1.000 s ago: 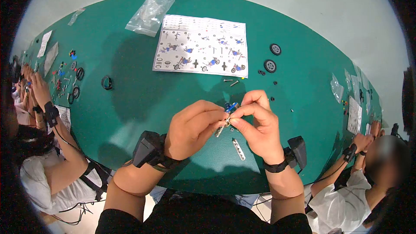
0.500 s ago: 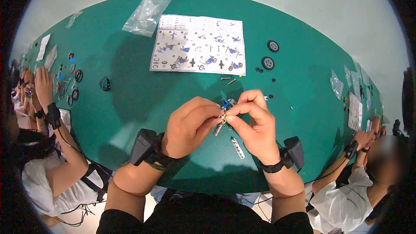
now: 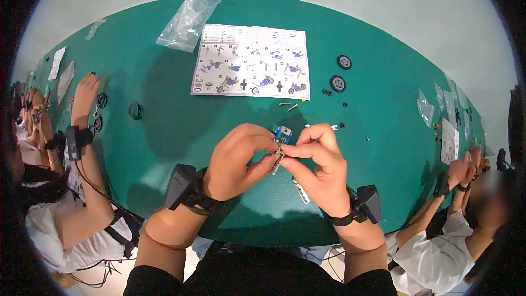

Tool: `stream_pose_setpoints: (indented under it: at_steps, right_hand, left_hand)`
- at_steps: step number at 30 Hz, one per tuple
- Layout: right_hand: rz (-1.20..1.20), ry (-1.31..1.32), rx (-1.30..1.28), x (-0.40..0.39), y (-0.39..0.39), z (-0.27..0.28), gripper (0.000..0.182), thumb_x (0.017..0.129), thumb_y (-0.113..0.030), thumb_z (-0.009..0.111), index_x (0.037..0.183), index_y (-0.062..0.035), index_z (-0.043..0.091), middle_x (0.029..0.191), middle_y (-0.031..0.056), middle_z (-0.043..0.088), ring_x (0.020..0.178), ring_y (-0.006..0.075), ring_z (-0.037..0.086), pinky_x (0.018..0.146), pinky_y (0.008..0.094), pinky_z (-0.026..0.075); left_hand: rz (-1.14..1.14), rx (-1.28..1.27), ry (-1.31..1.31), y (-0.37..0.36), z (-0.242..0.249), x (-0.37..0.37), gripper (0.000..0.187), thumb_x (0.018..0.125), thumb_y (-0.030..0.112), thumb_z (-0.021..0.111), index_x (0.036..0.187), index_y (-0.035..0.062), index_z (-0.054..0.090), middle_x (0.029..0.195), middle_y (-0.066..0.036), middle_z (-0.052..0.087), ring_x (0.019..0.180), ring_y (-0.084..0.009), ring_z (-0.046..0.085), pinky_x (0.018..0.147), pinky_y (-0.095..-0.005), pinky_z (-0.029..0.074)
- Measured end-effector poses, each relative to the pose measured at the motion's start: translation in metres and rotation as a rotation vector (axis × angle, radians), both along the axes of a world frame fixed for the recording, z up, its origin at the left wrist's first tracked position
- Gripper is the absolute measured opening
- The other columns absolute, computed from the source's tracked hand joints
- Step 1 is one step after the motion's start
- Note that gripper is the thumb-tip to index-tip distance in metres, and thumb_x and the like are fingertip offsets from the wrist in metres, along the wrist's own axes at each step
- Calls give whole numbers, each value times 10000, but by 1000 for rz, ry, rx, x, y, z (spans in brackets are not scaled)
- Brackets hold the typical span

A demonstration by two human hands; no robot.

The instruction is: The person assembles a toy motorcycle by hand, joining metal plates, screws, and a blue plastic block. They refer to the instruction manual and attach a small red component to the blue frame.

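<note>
Between my two hands is a small model assembly (image 3: 283,134) with a blue part on top and a perforated metal strip (image 3: 275,168) pointing down. My left hand (image 3: 236,156) pinches it from the left with thumb and fingertips. From the right, the index finger and thumb of my right hand (image 3: 323,167) close around its middle. The fingertips hide the joint there. A second perforated metal strip (image 3: 301,192) lies on the table just below my right hand, partly covered by it.
A printed instruction sheet (image 3: 251,71) lies ahead, beside a clear plastic bag (image 3: 189,22). To the right are two wheels (image 3: 338,83) and small black rings (image 3: 327,92). Screws (image 3: 292,107) lie below the sheet. Co-workers sit left and right; one's hand (image 3: 85,96) reaches over parts at left.
The assembly has turned in my fingers, so its blue part now stands more upright. My right thumb has shifted slightly down and left. The left co-worker's hand has moved right over the loose parts.
</note>
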State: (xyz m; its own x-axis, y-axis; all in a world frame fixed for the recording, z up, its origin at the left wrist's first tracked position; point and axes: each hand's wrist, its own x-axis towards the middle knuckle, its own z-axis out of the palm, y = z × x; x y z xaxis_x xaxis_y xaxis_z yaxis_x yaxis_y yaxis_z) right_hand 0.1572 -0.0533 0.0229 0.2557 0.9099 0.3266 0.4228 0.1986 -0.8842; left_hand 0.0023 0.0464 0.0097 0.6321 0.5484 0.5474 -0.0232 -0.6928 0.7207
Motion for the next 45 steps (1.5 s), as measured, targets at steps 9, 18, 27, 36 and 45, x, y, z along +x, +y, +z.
stream_pose_setpoints:
  at_steps: [9, 18, 27, 36, 45]
  right_hand:
    - [-41, -16, 32, -6, -3, -3, 174, 705, -32, 759, 858, -70, 685, 866, 38, 521, 808, 198, 494, 728, 310, 386]
    - [-21, 78, -37, -4, -1, -9, 166, 722, -45, 751, 864, -86, 675, 894, 45, 538, 869, 193, 526, 789, 303, 405]
    - [59, 38, -65, 4, 2, -4, 162, 731, -68, 748, 865, -89, 659, 911, 53, 515, 911, 211, 511, 812, 308, 398]
    - [425, -441, -229, 7, -4, -13, 150, 708, -73, 733, 822, -95, 638, 897, 46, 483, 861, 239, 475, 788, 358, 374]
    - [433, -549, -208, -2, -6, -19, 139, 691, -65, 708, 764, -114, 601, 905, 36, 489, 867, 241, 476, 749, 362, 364]
  left_hand:
    - [-23, 43, -23, 1, 1, 0, 284, 694, 0, 733, 925, 54, 578, 894, -96, 600, 850, -274, 605, 725, -348, 491]
    - [-60, -36, 21, 6, -4, 0, 254, 700, 15, 722, 884, 52, 550, 846, -96, 581, 789, -275, 587, 686, -350, 476]
    - [-89, -50, 27, 7, -1, -2, 259, 687, 11, 714, 871, 50, 536, 818, -94, 571, 744, -279, 569, 657, -343, 463]
    - [132, 96, -29, 25, 1, -11, 252, 692, -21, 704, 857, 45, 525, 809, -91, 570, 718, -259, 568, 628, -337, 459]
    - [85, 79, -17, 17, 3, -8, 259, 677, -15, 717, 855, 53, 541, 802, -88, 577, 722, -261, 574, 631, -338, 467]
